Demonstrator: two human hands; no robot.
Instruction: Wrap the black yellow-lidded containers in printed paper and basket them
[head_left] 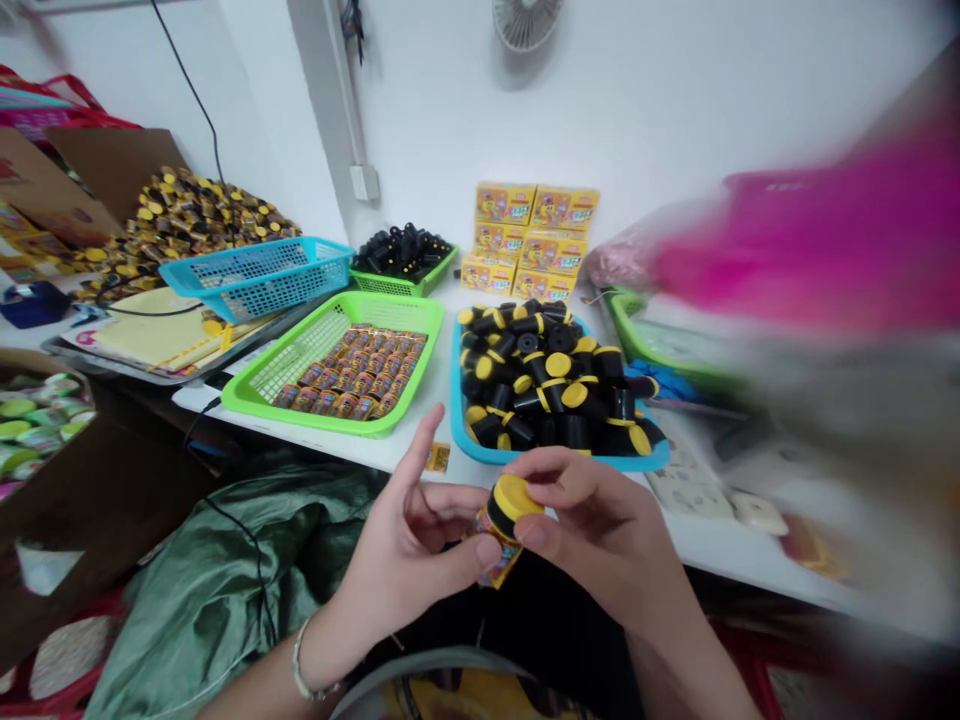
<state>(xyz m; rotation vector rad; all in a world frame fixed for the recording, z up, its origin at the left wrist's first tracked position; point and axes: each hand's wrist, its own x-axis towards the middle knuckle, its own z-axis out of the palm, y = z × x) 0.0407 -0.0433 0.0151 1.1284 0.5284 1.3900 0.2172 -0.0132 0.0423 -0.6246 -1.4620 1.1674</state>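
Note:
A small black container (501,520) with a yellow cap and a colourful printed label is between my hands, tilted, near the front edge of the white table. My left hand (420,550) grips its labelled lower part between thumb and fingers, with the index finger raised. The thumb and fingers of my right hand (592,530) pinch the yellow cap. Just beyond, a blue basket (495,457) holds black containers with yellow caps. A green basket (262,405) to its left contains rows of labelled pieces.
Yellow printed boxes (525,240) are stacked by the wall. A light-blue basket (262,280) and a heap of capped containers (187,210) are at the left. A blurred pink and pale shape (825,250) fills the right side.

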